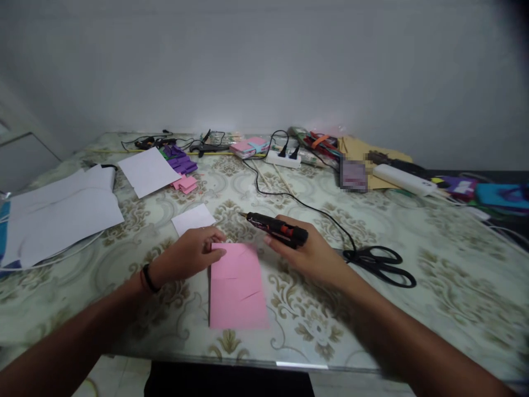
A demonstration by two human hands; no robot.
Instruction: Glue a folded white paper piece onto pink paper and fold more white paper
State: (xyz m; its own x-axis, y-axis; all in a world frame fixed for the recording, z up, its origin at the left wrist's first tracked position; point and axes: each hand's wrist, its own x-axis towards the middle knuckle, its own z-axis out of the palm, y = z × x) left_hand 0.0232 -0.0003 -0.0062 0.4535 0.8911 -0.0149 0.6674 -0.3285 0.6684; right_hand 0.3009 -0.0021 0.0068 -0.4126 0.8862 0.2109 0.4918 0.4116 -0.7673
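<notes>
My left hand (196, 251) pinches the top left corner of a pink paper piece (235, 298), which has slits and creases across it and lies near the table's front edge. In my right hand (309, 248) is a black glue gun (275, 226) with red parts. Its metal nozzle points left, above and beyond the pink paper, and does not touch it. Behind my left hand lies a small white paper (193, 219). Black-handled scissors (382, 264) rest to the right of my right wrist, their blades hidden.
Large white sheets (61, 215) cover the left side. A white sheet (149, 172) lies beside purple paper pieces (181, 161) and pink pieces (185, 184). A power strip (285, 159) stands at the back, its black cord (306, 203) running toward my right wrist. A white box (403, 179) lies right.
</notes>
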